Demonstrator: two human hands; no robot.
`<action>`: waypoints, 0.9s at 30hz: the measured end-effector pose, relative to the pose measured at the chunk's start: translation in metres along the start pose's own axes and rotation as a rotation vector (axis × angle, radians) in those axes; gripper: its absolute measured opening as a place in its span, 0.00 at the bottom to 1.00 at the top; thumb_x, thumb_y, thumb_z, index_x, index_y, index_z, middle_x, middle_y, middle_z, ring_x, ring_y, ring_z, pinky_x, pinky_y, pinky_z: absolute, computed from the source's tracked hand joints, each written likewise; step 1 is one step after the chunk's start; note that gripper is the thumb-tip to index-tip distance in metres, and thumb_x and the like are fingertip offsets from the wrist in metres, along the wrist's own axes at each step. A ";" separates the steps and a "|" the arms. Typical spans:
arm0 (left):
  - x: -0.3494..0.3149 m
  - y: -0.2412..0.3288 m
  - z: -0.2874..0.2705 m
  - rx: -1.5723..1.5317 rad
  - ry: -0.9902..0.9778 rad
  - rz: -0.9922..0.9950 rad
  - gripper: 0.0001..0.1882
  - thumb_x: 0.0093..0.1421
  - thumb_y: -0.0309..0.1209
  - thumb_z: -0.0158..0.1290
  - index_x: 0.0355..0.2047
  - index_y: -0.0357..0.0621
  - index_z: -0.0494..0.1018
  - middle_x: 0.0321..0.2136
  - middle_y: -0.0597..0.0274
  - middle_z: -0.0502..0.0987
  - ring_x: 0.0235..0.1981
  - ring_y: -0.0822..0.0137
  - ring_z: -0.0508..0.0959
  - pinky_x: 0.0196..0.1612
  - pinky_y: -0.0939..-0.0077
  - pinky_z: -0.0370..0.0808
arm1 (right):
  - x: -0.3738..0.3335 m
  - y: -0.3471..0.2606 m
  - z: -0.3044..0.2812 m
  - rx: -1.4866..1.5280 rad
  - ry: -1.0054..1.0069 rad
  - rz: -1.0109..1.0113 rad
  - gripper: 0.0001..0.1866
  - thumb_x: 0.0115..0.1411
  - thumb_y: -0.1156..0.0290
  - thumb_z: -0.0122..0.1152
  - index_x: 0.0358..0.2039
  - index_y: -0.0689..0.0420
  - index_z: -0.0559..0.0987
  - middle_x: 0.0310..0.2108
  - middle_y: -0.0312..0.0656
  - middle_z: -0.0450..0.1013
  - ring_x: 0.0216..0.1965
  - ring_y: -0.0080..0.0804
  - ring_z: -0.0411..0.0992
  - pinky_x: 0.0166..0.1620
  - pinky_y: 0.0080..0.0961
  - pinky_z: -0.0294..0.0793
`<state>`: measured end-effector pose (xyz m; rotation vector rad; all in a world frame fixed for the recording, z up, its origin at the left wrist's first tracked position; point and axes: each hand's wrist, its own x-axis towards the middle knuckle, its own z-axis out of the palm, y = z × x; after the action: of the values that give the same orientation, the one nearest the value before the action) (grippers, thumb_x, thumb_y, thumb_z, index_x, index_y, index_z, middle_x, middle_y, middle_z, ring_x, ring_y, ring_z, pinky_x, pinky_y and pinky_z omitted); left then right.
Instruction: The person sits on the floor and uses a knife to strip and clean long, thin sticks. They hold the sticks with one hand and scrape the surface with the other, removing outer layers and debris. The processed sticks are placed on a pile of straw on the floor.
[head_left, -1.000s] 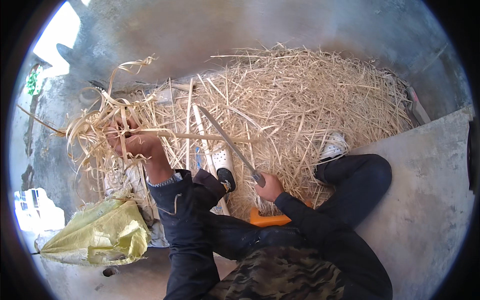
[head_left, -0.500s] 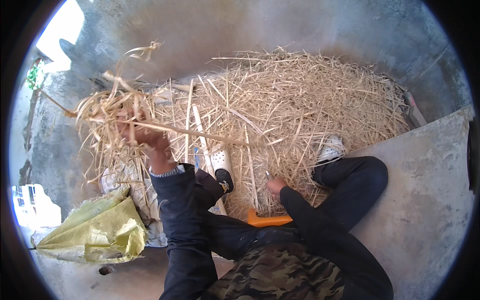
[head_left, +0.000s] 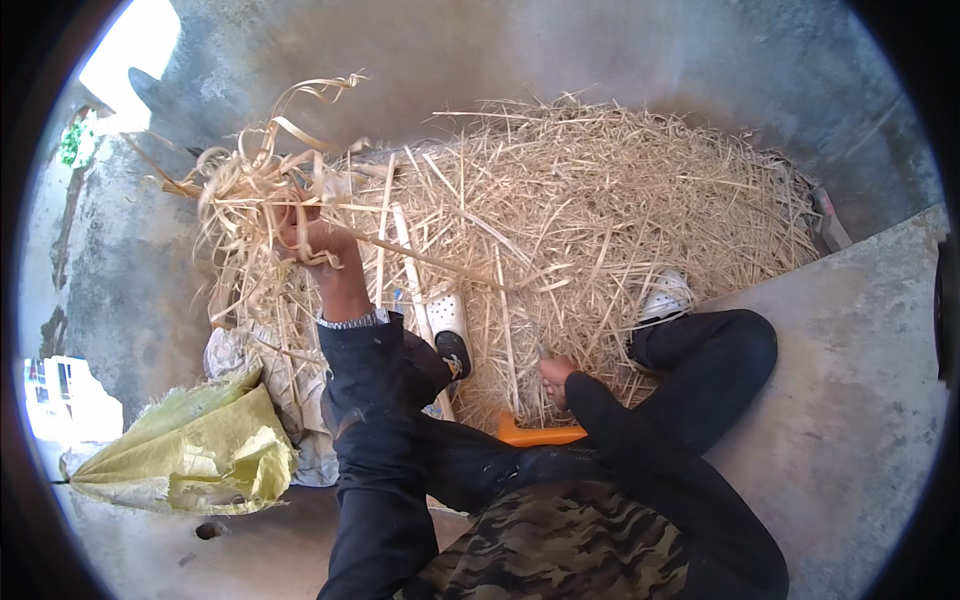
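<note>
My left hand (head_left: 318, 238) is raised at the left, closed round a tangled bunch of pale dry shavings (head_left: 240, 205). Curls stick up above the fingers, and one long thin strip slants down to the right from the bunch. Low over the heap, between my knees, my right hand (head_left: 557, 376) is closed on a small tool with a greyish metal end (head_left: 544, 351); most of it is hidden in the fist, so its kind does not show. An orange plastic piece (head_left: 540, 435), perhaps the edge of a low seat, shows just below that hand.
A wide heap of shavings and split strips (head_left: 620, 200) spreads before me against a concrete wall (head_left: 560, 50). My feet in white clogs (head_left: 447, 314) rest at its near side. A torn yellow-green woven sack (head_left: 200, 450) lies at left, near a floor hole (head_left: 210, 530).
My left hand and the bunch of shavings have shifted up and to the right. My right hand stays almost in place, still gripping the small tool.
</note>
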<state>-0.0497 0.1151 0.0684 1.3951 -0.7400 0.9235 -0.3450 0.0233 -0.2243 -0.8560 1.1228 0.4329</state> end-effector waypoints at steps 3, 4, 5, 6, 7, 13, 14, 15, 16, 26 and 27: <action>-0.001 0.009 -0.003 -0.053 0.070 -0.036 0.15 0.62 0.38 0.45 0.34 0.36 0.70 0.22 0.63 0.71 0.21 0.71 0.72 0.23 0.79 0.68 | -0.024 -0.018 -0.001 -0.254 0.067 -0.128 0.12 0.54 0.72 0.50 0.37 0.66 0.71 0.17 0.42 0.66 0.14 0.30 0.64 0.17 0.32 0.62; 0.003 0.013 -0.001 -0.076 0.092 -0.033 0.16 0.63 0.40 0.45 0.33 0.37 0.71 0.21 0.64 0.71 0.20 0.72 0.72 0.21 0.80 0.67 | -0.033 -0.022 0.000 -0.330 0.117 -0.177 0.11 0.53 0.72 0.51 0.34 0.66 0.70 0.17 0.42 0.67 0.14 0.31 0.65 0.16 0.33 0.62; 0.014 0.014 0.003 -0.093 0.115 -0.012 0.18 0.64 0.42 0.44 0.32 0.38 0.71 0.19 0.65 0.71 0.19 0.73 0.73 0.19 0.80 0.67 | -0.027 -0.021 0.001 -0.283 0.142 -0.167 0.11 0.53 0.72 0.51 0.34 0.66 0.70 0.17 0.43 0.67 0.14 0.31 0.66 0.16 0.33 0.62; 0.025 0.015 0.014 -0.127 0.138 0.011 0.19 0.65 0.44 0.44 0.30 0.39 0.71 0.18 0.66 0.71 0.18 0.74 0.73 0.17 0.81 0.66 | -0.017 -0.018 -0.005 -0.230 0.182 -0.155 0.11 0.52 0.72 0.51 0.34 0.66 0.69 0.17 0.43 0.67 0.14 0.32 0.67 0.16 0.33 0.63; 0.044 0.015 0.023 -0.157 0.149 0.038 0.21 0.66 0.46 0.43 0.29 0.40 0.72 0.17 0.67 0.71 0.17 0.76 0.73 0.16 0.82 0.65 | -0.014 -0.022 -0.005 -0.185 0.214 -0.147 0.12 0.52 0.72 0.51 0.35 0.67 0.69 0.17 0.44 0.67 0.14 0.32 0.68 0.15 0.33 0.63; 0.024 0.030 0.035 -0.080 0.115 0.079 0.24 0.67 0.47 0.37 0.33 0.36 0.69 0.24 0.60 0.72 0.23 0.70 0.74 0.24 0.79 0.73 | 0.005 -0.019 -0.003 -0.042 0.145 -0.135 0.10 0.52 0.75 0.50 0.34 0.66 0.68 0.14 0.38 0.63 0.11 0.27 0.62 0.14 0.28 0.61; 0.014 0.024 0.033 -0.036 0.061 0.049 0.22 0.67 0.46 0.37 0.35 0.36 0.68 0.25 0.60 0.71 0.24 0.70 0.74 0.26 0.79 0.73 | 0.015 -0.013 -0.005 0.024 0.043 -0.083 0.08 0.51 0.76 0.50 0.33 0.64 0.69 0.14 0.37 0.63 0.10 0.27 0.61 0.15 0.28 0.61; 0.006 0.019 0.030 0.006 0.012 0.020 0.21 0.67 0.44 0.38 0.36 0.36 0.67 0.27 0.59 0.71 0.26 0.70 0.73 0.27 0.79 0.72 | 0.020 -0.011 -0.008 0.087 -0.056 -0.033 0.06 0.51 0.76 0.50 0.31 0.63 0.69 0.14 0.36 0.62 0.10 0.26 0.59 0.15 0.28 0.61; 0.001 0.013 0.027 0.047 -0.033 0.003 0.19 0.66 0.43 0.38 0.37 0.36 0.66 0.28 0.59 0.70 0.27 0.69 0.73 0.29 0.78 0.72 | 0.025 -0.010 -0.011 0.150 -0.154 0.018 0.05 0.51 0.76 0.50 0.29 0.61 0.70 0.13 0.34 0.62 0.10 0.26 0.58 0.16 0.28 0.61; 0.001 0.001 0.020 0.244 -0.312 -0.106 0.16 0.63 0.26 0.41 0.50 0.34 0.56 0.43 0.54 0.64 0.41 0.65 0.68 0.43 0.75 0.67 | -0.007 -0.019 0.014 -0.560 0.327 -0.539 0.11 0.49 0.68 0.55 0.27 0.64 0.74 0.17 0.48 0.70 0.20 0.42 0.72 0.30 0.38 0.72; 0.001 0.000 0.019 0.263 -0.325 -0.119 0.17 0.63 0.24 0.42 0.51 0.34 0.55 0.44 0.53 0.63 0.42 0.65 0.67 0.44 0.75 0.67 | -0.019 -0.030 0.017 -0.595 0.326 -0.704 0.12 0.49 0.67 0.56 0.29 0.64 0.75 0.18 0.50 0.71 0.22 0.44 0.74 0.31 0.38 0.72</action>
<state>-0.0478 0.0963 0.0707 1.8304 -0.7859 0.7261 -0.3216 0.0207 -0.1930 -1.8150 0.9061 0.0226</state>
